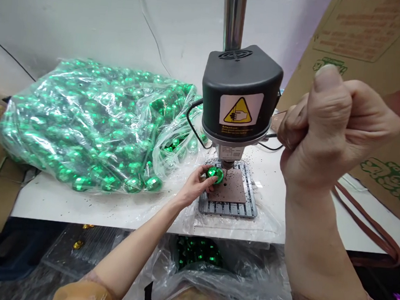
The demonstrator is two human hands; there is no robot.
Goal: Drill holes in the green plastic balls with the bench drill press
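In my left hand (197, 185) is a shiny green faceted ball (214, 174), pinched between thumb and fingers. It sits beside the drill bit (225, 175) of a small black bench drill press (239, 93), over a brown board (229, 191) with a dark hole. That board rests on the slotted metal base (228, 209). My right hand (334, 119) is raised at the right of the machine, closed in a fist. A dark rod, seemingly the drill press lever (271, 135), runs into its fingers; the gripped part is hidden.
A big clear bag (84, 127) full of green balls lies on the white table (53, 203). More green balls (199, 251) sit in plastic below the table edge. A cardboard box (378, 44) and a brown strap (370, 228) are at right. Dark shavings surround the base.
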